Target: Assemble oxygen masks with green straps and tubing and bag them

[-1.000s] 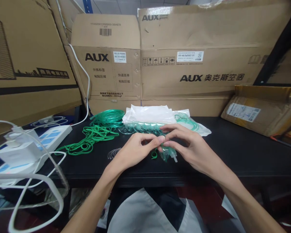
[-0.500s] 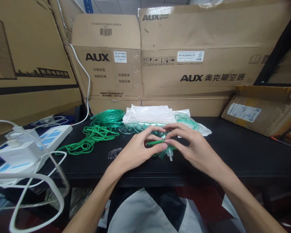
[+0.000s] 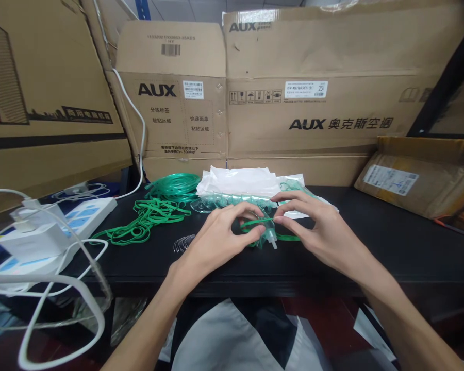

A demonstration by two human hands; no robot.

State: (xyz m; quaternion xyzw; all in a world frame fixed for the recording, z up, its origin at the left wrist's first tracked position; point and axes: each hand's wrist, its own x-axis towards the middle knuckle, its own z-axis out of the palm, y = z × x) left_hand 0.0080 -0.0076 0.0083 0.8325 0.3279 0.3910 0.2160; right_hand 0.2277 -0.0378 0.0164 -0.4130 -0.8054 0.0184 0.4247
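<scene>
A translucent green oxygen mask (image 3: 268,233) with a pale connector pointing down is in front of me, partly hidden by my fingers. My left hand (image 3: 225,233) is closed around the mask's near side, thumb towards its edge. A flat green elastic strap (image 3: 252,223) runs across the mask to my right hand (image 3: 313,216), whose thumb and fingertips pinch its end. Another stretch of green strap (image 3: 288,237) lies below the right fingers. Behind the hands stands a row of clear green masks (image 3: 232,199).
On the black table (image 3: 371,232) are a heap of green straps (image 3: 150,216), coiled green tubing (image 3: 174,185), thin metal strips (image 3: 183,242) and white plastic bags (image 3: 239,181). A white power strip (image 3: 88,214) with cables stands left. Cardboard boxes (image 3: 309,139) line the back; a taped carton (image 3: 413,178) sits right.
My right hand has moved a little to the right, away from the left, drawing the strap end with it. More of the mask and strap shows between the hands.
</scene>
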